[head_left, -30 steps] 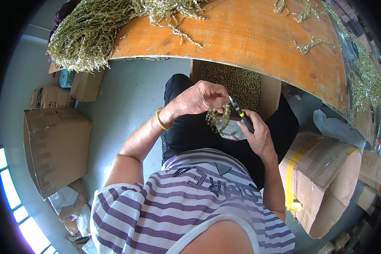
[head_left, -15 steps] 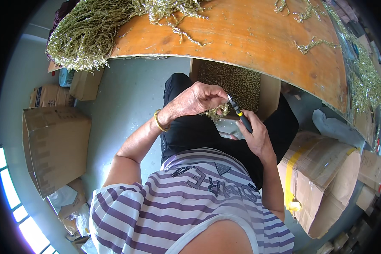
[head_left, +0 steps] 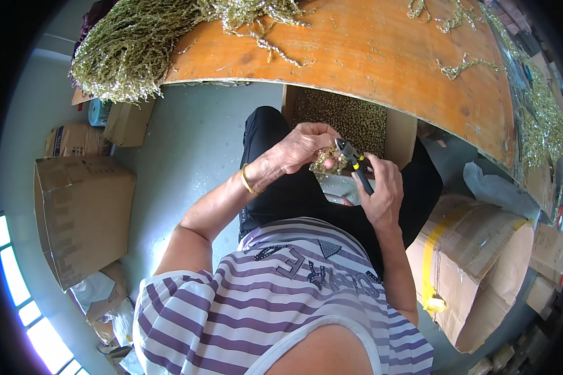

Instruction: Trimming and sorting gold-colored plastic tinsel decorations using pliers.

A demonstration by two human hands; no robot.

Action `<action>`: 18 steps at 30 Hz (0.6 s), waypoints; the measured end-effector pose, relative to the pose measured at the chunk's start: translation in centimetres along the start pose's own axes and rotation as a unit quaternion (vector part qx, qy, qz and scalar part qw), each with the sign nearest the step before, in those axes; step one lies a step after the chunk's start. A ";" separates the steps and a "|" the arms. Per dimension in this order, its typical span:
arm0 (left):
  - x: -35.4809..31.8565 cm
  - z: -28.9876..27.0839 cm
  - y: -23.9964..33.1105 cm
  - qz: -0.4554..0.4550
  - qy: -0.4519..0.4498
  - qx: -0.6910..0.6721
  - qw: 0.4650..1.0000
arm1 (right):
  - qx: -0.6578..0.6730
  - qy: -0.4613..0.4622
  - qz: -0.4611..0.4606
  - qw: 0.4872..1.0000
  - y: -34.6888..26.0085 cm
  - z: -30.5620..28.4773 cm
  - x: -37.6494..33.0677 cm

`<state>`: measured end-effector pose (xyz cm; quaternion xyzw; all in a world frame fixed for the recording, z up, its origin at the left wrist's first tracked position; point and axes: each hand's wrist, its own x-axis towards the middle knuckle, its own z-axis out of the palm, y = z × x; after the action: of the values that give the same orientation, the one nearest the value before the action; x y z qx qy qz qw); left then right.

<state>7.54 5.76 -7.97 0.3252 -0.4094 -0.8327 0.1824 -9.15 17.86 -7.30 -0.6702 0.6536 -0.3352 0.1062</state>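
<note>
Holding a small clump of glittery gold strand (head_left: 325,161) at centre frame, the person's left hand (head_left: 300,147) has its grip closed round the bundle, fingers curled over the top. Right hand (head_left: 381,190), just right of centre, has its grip wrapped tight on the black-and-yellow handles of a pair of cutters (head_left: 355,164), w/ the dark tip touching the clump from the right; can't tell if the tip is parted or closed. Both hands sit over the lap, above black trousers, below the worktop's curved edge. A gold bangle (head_left: 249,181) rings the left wrist.

Directly behind the hands, upper centre, an open cardboard box (head_left: 347,119) under the worktop is filled w/ small gold bits. The orange-brown wooden worktop (head_left: 381,56) spans the top of the frame; a big heap of the same gold strands (head_left: 131,47) hangs over its edge at upper left, w/ loose strands scattered along the top and another pile at far right.

Left of frame: closed cardboard cartons (head_left: 84,212) on the grey floor, smaller boxes above them. Lower right: a carton bound w/ yellow tape (head_left: 475,269). Bottom centre is filled by a purple-and-white striped top (head_left: 263,300).
</note>
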 end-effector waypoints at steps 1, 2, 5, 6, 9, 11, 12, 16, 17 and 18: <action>0.4 -0.3 -0.7 -0.051 -0.010 -0.108 0.993 | -0.052 0.019 -0.038 0.998 0.3 -0.1 -0.1; 0.6 -0.4 -1.2 -0.081 -0.007 -0.147 0.986 | -0.052 0.018 -0.037 0.998 0.6 -0.1 -0.2; 1.5 -1.5 -3.2 -0.180 -0.090 -0.261 0.944 | -0.061 -0.001 -0.042 0.997 1.6 0.2 -1.0; 1.3 -1.3 -2.9 -0.191 -0.101 -0.247 0.945 | -0.031 0.000 -0.037 0.999 1.9 0.3 -1.2; 1.1 -0.6 -2.6 -0.140 -0.076 -0.155 0.975 | 0.040 -0.002 0.001 0.999 2.5 0.9 -1.5; 1.0 -0.2 -2.6 -0.126 -0.116 -0.184 0.968 | 0.081 -0.003 0.033 0.996 2.4 1.1 -1.4; 0.7 0.2 -2.4 -0.076 -0.084 -0.105 0.988 | 0.100 -0.013 0.061 0.993 2.2 1.1 -1.3; -0.1 0.4 -1.9 0.030 -0.007 0.079 0.996 | 0.129 -0.022 0.089 0.987 2.0 1.1 -1.2; -0.4 0.7 -1.7 0.071 0.030 0.162 0.984 | 0.129 -0.022 0.090 0.987 2.0 1.1 -1.2; -1.3 1.9 -0.5 0.130 0.063 0.271 0.952 | 0.132 -0.035 0.099 0.986 2.0 1.0 -1.1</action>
<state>7.15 7.85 -6.99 0.3581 -0.6462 -0.6372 0.2194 -10.10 18.38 -9.54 -0.5936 0.6624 -0.3832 0.2490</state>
